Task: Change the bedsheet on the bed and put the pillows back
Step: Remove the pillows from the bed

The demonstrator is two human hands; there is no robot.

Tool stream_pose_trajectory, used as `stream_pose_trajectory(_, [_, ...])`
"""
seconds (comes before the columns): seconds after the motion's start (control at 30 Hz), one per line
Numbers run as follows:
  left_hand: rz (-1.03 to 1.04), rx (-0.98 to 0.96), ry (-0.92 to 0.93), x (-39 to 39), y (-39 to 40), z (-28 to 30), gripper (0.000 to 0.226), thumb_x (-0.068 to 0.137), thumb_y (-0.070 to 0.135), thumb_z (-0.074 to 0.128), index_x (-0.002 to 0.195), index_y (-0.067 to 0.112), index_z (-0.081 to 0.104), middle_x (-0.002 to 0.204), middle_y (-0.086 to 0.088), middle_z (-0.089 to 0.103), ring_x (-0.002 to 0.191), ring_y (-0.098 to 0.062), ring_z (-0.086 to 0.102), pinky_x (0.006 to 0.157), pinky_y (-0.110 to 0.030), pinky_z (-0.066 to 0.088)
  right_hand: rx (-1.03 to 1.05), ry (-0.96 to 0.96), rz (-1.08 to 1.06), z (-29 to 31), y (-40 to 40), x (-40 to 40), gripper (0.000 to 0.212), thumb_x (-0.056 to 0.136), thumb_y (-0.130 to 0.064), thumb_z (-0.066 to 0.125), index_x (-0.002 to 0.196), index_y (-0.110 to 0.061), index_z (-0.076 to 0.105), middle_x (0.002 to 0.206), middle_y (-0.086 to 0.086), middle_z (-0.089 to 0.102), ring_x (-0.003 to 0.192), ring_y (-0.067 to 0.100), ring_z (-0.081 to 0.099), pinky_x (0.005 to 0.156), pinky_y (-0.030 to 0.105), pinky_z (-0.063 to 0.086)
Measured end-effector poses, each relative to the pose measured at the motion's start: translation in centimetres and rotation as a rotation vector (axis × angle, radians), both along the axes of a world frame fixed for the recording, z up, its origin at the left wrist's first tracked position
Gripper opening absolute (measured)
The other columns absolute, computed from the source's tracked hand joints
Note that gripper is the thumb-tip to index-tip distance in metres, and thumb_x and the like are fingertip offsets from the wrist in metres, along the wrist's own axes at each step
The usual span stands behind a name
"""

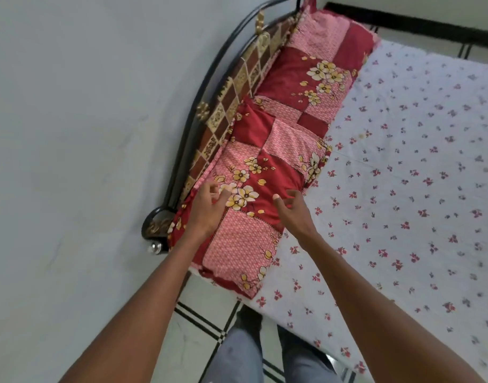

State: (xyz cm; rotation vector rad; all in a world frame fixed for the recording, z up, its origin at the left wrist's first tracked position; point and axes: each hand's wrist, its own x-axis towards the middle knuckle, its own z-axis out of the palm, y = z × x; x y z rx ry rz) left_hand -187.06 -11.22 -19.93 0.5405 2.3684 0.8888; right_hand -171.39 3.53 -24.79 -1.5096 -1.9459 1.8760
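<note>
A white bedsheet (403, 167) printed with small red and purple flowers covers the mattress. Two red and pink patchwork pillows lie end to end along the headboard side: the near pillow (254, 230) and the far pillow (314, 78). My left hand (207, 208) hovers over the near pillow's left edge, fingers loosely spread and holding nothing. My right hand (292, 211) is above the same pillow's right side, fingers relaxed, thumb out, also holding nothing. I cannot tell whether either hand touches the fabric.
A black metal headboard (193, 128) with gold ornaments curves along the pale wall (71, 134). A brown checked mattress edge (237, 98) shows behind the pillows. My legs in grey trousers (237, 355) stand on the tiled floor (193, 327) by the bed's corner.
</note>
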Motion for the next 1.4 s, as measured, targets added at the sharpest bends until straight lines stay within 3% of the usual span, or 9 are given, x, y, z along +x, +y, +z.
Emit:
stream_pose_trajectory(0.1, [-0.067, -0.069, -0.005, -5.2, 3.3, -3.4, 0.057, 0.099, 0.06, 0.051, 0.138, 0.018, 0.05, 0.136, 0.001, 0.055, 0.122, -0.016, 0.055, 0.095, -0.032, 0.044, -0.032, -0.095, -0.094, -3.9, 1.3, -1.8, 0.074, 0.085, -0.068, 0.058, 0.139, -0.02, 0.041, 0.134, 0.007, 0.052, 0.119, 0.028, 0.058, 0.101, 0.054, 0.053])
stream_pose_trajectory(0.27, [-0.14, -0.188, -0.031, -12.2, 7.1, -8.5, 0.069, 0.099, 0.057, 0.054, 0.152, 0.018, 0.038, 0.158, -0.009, 0.038, 0.141, -0.028, 0.042, 0.111, -0.046, 0.037, -0.104, -0.264, -0.252, -8.8, 2.6, -5.1, 0.091, 0.091, -0.062, 0.064, 0.157, -0.015, 0.023, 0.155, 0.015, 0.028, 0.14, 0.039, 0.041, 0.115, 0.057, 0.04])
stream_pose_trajectory(0.53, [-0.106, -0.319, -0.26, -15.4, 7.9, -13.6, 0.097, 0.092, 0.066, 0.059, 0.162, 0.015, 0.014, 0.163, -0.014, 0.033, 0.145, -0.036, 0.038, 0.117, -0.052, 0.035, -0.37, -0.231, -0.559, -14.1, 1.8, -7.8, 0.114, 0.07, -0.067, 0.083, 0.151, -0.013, 0.025, 0.151, 0.012, 0.045, 0.133, 0.035, 0.053, 0.112, 0.052, 0.046])
stream_pose_trajectory(0.73, [-0.044, -0.275, -0.387, -17.0, 7.4, -15.5, 0.127, 0.061, 0.089, 0.068, 0.156, 0.012, 0.035, 0.154, -0.014, 0.048, 0.138, -0.035, 0.049, 0.113, -0.055, 0.041, -0.404, -0.128, -0.617, -15.3, 1.5, -7.3, 0.116, 0.05, -0.076, 0.088, 0.146, -0.026, 0.048, 0.134, 0.001, 0.064, 0.113, 0.023, 0.067, 0.099, 0.044, 0.057])
stream_pose_trajectory(0.83, [-0.056, -0.199, -0.416, -16.5, 7.1, -14.2, 0.078, 0.077, 0.071, 0.073, 0.13, 0.015, 0.063, 0.121, -0.004, 0.071, 0.113, -0.025, 0.066, 0.101, -0.044, 0.052, -0.398, -0.038, -0.65, -14.3, 1.0, -6.6, 0.102, 0.056, -0.069, 0.091, 0.142, -0.029, 0.053, 0.126, -0.001, 0.07, 0.103, 0.018, 0.073, 0.089, 0.041, 0.062])
stream_pose_trajectory(0.9, [-0.066, -0.133, -0.414, -15.8, 6.7, -13.0, 0.046, 0.09, 0.058, 0.068, 0.12, 0.023, 0.066, 0.111, 0.004, 0.072, 0.106, -0.019, 0.068, 0.097, -0.04, 0.054, -0.395, 0.002, -0.665, -13.0, 0.5, -6.0, 0.098, 0.06, -0.067, 0.09, 0.142, -0.03, 0.053, 0.125, -0.002, 0.071, 0.102, 0.017, 0.074, 0.088, 0.04, 0.063])
stream_pose_trajectory(1.2, [-0.292, -0.023, -0.3, -10.7, 7.1, -6.0, 0.08, 0.092, 0.077, 0.049, 0.158, 0.036, 0.031, 0.159, 0.008, 0.041, 0.141, -0.015, 0.044, 0.12, -0.051, 0.03, -0.306, 0.116, -0.789, -6.4, -0.4, -0.2, 0.082, 0.067, -0.065, 0.087, 0.136, -0.029, 0.059, 0.121, -0.003, 0.073, 0.1, 0.015, 0.075, 0.089, 0.041, 0.063])
stream_pose_trajectory(1.3, [-0.345, 0.071, -0.207, -6.3, 8.3, -2.9, 0.064, 0.101, 0.058, 0.05, 0.156, 0.03, 0.034, 0.144, 0.017, 0.044, 0.132, -0.006, 0.044, 0.114, -0.034, 0.031, -0.219, 0.117, -0.855, -3.6, -0.5, 3.8, 0.083, 0.07, -0.065, 0.085, 0.138, -0.028, 0.056, 0.121, -0.004, 0.071, 0.102, 0.016, 0.073, 0.089, 0.041, 0.062])
stream_pose_trajectory(1.4, [-0.382, 0.121, -0.16, -0.5, 9.5, 0.2, 0.06, 0.099, 0.061, 0.051, 0.148, 0.028, 0.044, 0.134, 0.011, 0.056, 0.127, -0.013, 0.055, 0.104, -0.031, 0.041, -0.162, 0.169, -0.925, -0.9, -0.8, 9.7, 0.087, 0.069, -0.068, 0.083, 0.141, -0.029, 0.053, 0.125, -0.004, 0.068, 0.105, 0.016, 0.072, 0.09, 0.042, 0.062])
